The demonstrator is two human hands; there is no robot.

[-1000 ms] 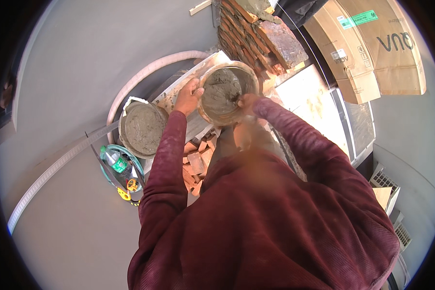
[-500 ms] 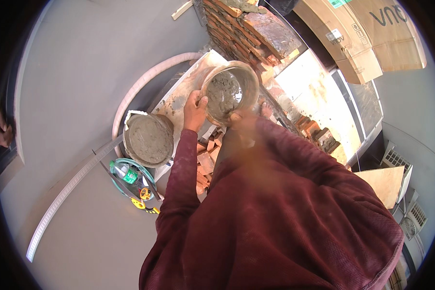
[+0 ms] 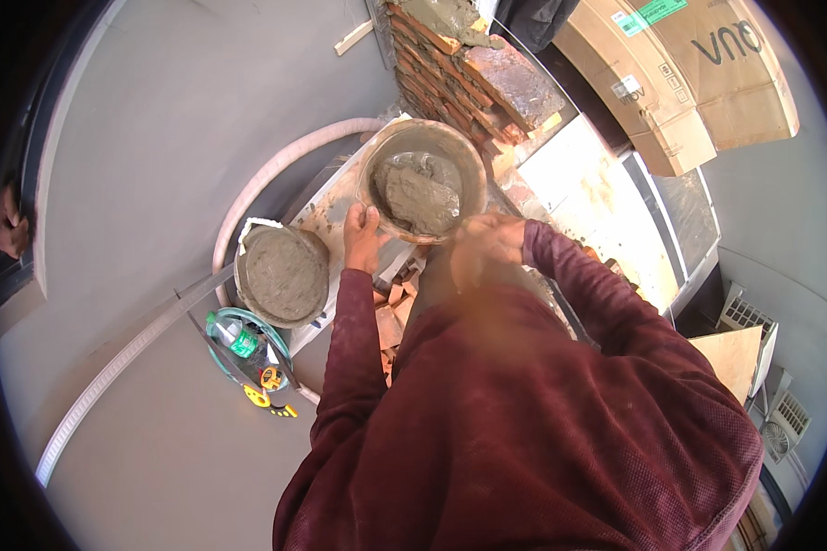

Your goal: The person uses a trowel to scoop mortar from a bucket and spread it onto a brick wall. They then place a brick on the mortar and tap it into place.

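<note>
A round, mud-smeared bucket [image 3: 473, 174] is in front of me, its mouth facing up. Inside lies a wet grey lump of mortar [image 3: 420, 197]. My left hand [image 3: 363, 241] grips the near left of the rim, thumb on top. On the near right side, my right hand [image 3: 491, 239] is closed at the rim; a blurry smear hides part of its fingers. Left of my left forearm stands a second bucket [image 3: 324, 253], filled almost to the brim with grey mortar [image 3: 285, 275].
A rough brick stack [image 3: 441, 69] rises beyond the bucket. Broken bricks [image 3: 391, 321] lie below my left arm. At left are a teal tub [image 3: 290, 354] with a green bottle [image 3: 234, 335], a yellow-handled tool [image 3: 265, 401] and a long metal strip [image 3: 111, 381]. Cardboard boxes [image 3: 652, 92] stand far right.
The held bucket has shifted a little left and sits more level. Its mortar has gathered into a lump nearer the middle. My right hand has moved right along the rim.
</note>
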